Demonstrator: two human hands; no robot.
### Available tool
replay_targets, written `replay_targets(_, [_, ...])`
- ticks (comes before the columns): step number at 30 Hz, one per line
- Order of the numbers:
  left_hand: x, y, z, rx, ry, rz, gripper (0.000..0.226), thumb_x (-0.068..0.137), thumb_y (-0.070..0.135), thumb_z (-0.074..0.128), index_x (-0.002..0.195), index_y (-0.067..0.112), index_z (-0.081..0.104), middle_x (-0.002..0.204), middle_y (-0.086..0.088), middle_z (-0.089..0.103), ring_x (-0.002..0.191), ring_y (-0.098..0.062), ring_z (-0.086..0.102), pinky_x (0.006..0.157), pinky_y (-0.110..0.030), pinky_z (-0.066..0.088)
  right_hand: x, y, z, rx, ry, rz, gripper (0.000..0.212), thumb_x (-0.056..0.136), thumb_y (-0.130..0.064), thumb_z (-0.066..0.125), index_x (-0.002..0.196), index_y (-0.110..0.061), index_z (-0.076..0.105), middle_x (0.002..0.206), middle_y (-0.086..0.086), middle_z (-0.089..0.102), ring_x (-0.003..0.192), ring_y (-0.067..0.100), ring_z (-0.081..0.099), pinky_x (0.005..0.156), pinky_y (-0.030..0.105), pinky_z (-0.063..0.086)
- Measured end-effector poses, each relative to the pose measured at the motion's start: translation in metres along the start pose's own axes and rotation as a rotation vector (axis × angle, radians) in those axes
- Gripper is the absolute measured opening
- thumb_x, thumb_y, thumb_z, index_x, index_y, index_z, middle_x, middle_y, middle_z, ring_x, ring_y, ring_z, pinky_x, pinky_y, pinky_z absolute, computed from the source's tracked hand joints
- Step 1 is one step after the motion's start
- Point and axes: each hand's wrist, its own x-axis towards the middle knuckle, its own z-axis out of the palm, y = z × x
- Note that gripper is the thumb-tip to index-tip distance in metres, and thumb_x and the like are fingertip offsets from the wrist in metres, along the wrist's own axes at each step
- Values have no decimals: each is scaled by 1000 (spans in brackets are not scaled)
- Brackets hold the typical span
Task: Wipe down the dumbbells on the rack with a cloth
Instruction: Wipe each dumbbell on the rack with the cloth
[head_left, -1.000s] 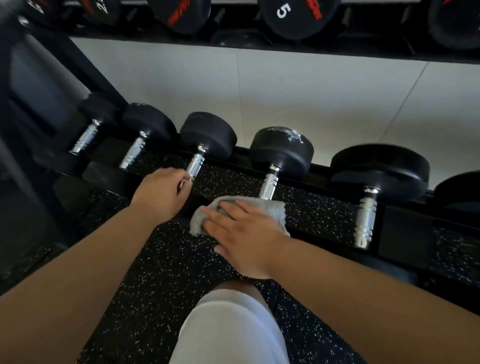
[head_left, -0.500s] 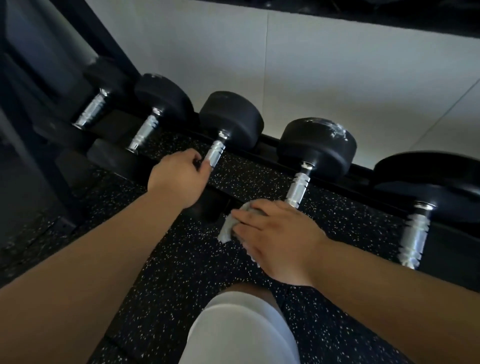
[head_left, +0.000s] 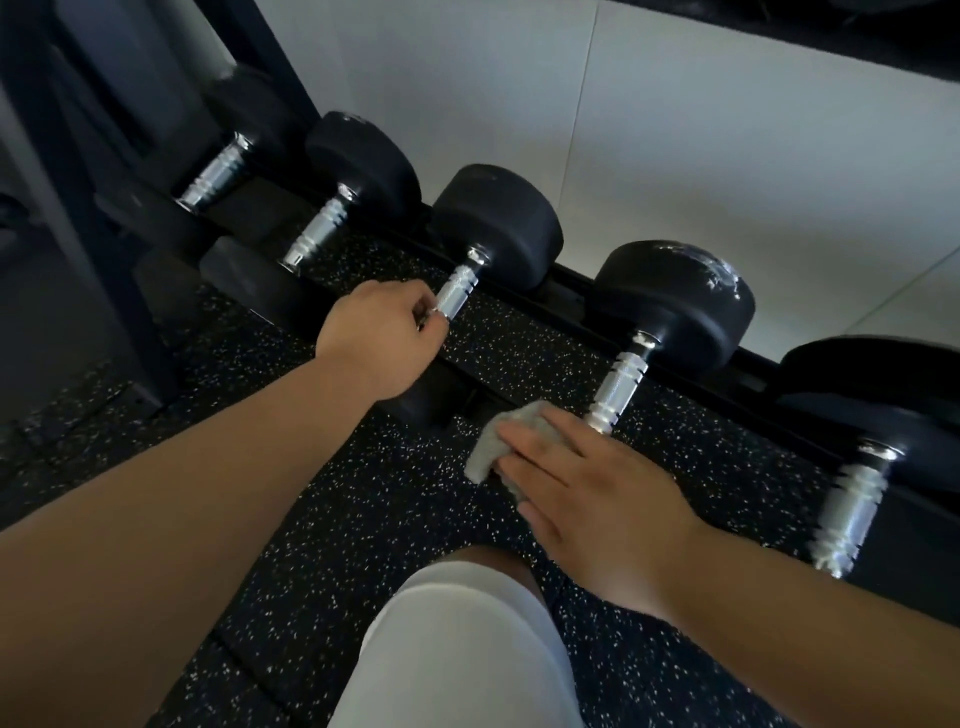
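Observation:
Several black dumbbells with chrome handles lie side by side on the low rack (head_left: 550, 291). My left hand (head_left: 382, 338) grips the near end of the chrome handle of the third dumbbell (head_left: 496, 226). My right hand (head_left: 597, 493) lies with straight fingers on a grey cloth (head_left: 501, 441), pressing it onto the near head of the fourth dumbbell (head_left: 670, 306). That near head is hidden under the cloth and hand.
A dark rack upright (head_left: 67, 208) stands at the left. Speckled black rubber floor (head_left: 337, 499) runs under the rack. My knee in white shorts (head_left: 457, 639) is at the bottom centre. A white tiled wall (head_left: 675, 130) stands behind. Another dumbbell (head_left: 852, 499) lies at the right.
The view has tilted down and shifted right. My right hand and cloth slid slightly along the near dumbbell head. My left hand kept its hold on the handle.

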Motion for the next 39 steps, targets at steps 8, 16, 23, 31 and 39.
replay_targets(8, [3,-3,-1,-94,-46,-97,31,92,56,47,106,37,67,101,5,64,100,-17,57,80,-35,47,69,14,-20,438,-180,139,25,105,-35,45,114,-34,68,109,-7,69,89,12,64,78,37,55])
replay_targets(16, [6,-4,-1,-110,-63,-136,26,97,52,50,108,36,67,96,11,60,97,-17,57,76,-35,46,-36,-5,-6,-96,-147,261,107,79,-31,84,157,8,21,161,22,31,145,36,40,116,41,43])
replay_targets(23, [5,-3,0,-102,-58,-172,24,95,52,50,105,39,67,101,5,62,93,-18,58,75,-35,46,37,-4,-3,163,99,87,54,79,-15,74,133,-10,66,139,11,64,129,25,61,101,35,56])
replay_targets(31, [7,-5,2,-84,-62,-169,26,96,49,48,108,38,68,98,12,63,92,-17,59,75,-33,44,4,11,-7,141,8,-248,44,94,-19,63,138,-26,64,142,-8,62,144,16,45,117,43,42])
replay_targets(39, [6,-6,-1,-137,-65,-210,29,83,60,43,94,45,65,98,8,67,85,-14,63,74,-35,52,90,-15,-19,-117,-397,55,57,105,-60,31,136,-23,60,133,6,63,119,30,60,91,44,53])
